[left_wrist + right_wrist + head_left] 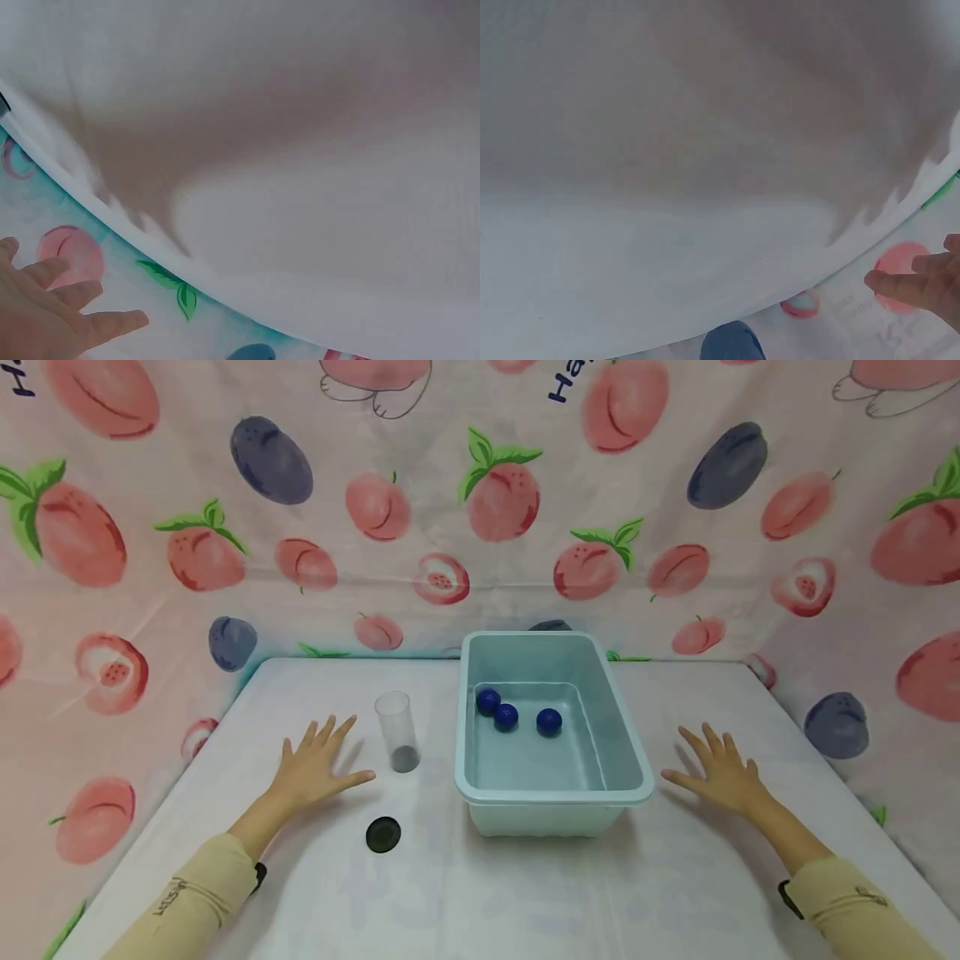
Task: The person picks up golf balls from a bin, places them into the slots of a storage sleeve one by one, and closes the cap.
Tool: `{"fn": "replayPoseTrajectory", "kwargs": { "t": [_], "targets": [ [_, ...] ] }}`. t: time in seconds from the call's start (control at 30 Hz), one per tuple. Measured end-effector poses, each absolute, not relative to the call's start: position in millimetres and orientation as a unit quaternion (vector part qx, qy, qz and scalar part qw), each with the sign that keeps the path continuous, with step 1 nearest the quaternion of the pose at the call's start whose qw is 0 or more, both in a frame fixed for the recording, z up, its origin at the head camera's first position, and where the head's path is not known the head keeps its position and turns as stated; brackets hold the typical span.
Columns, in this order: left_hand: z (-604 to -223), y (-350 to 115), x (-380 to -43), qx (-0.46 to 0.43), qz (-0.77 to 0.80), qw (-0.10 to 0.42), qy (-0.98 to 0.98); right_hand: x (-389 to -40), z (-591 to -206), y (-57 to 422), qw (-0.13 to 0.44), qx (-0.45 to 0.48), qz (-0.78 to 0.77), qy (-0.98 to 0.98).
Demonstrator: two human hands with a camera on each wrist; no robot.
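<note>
Bin is a pale, kinda minty blue, and the balls are deep navy. Tube is see-through with a greyish bottom, disc is black, surface off-white. Backdrop cloth goes wild tho: pinky-white with pink peaches, slate-blue fruit, green leaves. Sleeves are beige, dark lettering.

- White counter: under left grip and right grip, spans between
- Fruit-print cloth: beyond both grips, runs down outside each too
- Pink peach print: outward of left grip
- Dark blue fruit print: outward of right grip
- Dark lettering: far beyond, between grips, cut off at top
</note>
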State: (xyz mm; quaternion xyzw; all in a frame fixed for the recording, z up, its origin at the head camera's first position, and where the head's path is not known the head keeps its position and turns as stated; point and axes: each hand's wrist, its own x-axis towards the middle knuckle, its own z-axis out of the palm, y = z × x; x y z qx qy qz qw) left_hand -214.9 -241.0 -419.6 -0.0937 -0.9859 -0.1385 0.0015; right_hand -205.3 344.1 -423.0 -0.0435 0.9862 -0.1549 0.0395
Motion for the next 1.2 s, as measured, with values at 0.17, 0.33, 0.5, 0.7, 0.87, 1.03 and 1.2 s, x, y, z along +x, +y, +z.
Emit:
{"fn": "replayPoseTrajectory", "kwargs": {
  "t": [0.17, 0.33, 0.5, 0.7, 0.87, 1.03, 1.2],
  "targets": [
    [-416.5, -242.3, -215.7, -0.106, -0.143, 0.018, -0.984, -208.6, -422.1, 341.4, 0.034, -0.054, -0.155, 0.986],
    [-413.6, -241.6, -219.3, -0.125, -0.154, 0.047, -0.979, -210.8, -420.2, 336.4, 0.006, -0.068, -0.144, 0.987],
    [-413.8, -239.5, -220.6, -0.128, -0.173, 0.053, -0.975, -211.4, -416.4, 333.2, -0.005, -0.083, -0.138, 0.987],
    [-414.5, -237.6, -222.7, -0.126, -0.194, 0.066, -0.971, -214.6, -410.8, 330.2, -0.004, -0.084, -0.158, 0.984],
    [-414.8, -235.1, -222.7, -0.137, -0.210, 0.092, -0.964, -218.1, -407.0, 327.9, -0.007, -0.081, -0.193, 0.978],
    [-412.2, -231.1, -226.1, -0.138, -0.220, 0.118, -0.958, -220.9, -402.3, 324.6, -0.037, -0.100, -0.227, 0.968],
    [-410.5, -227.7, -229.0, -0.134, -0.230, 0.125, -0.956, -223.2, -396.5, 320.8, -0.063, -0.108, -0.261, 0.957]
  ]
}}
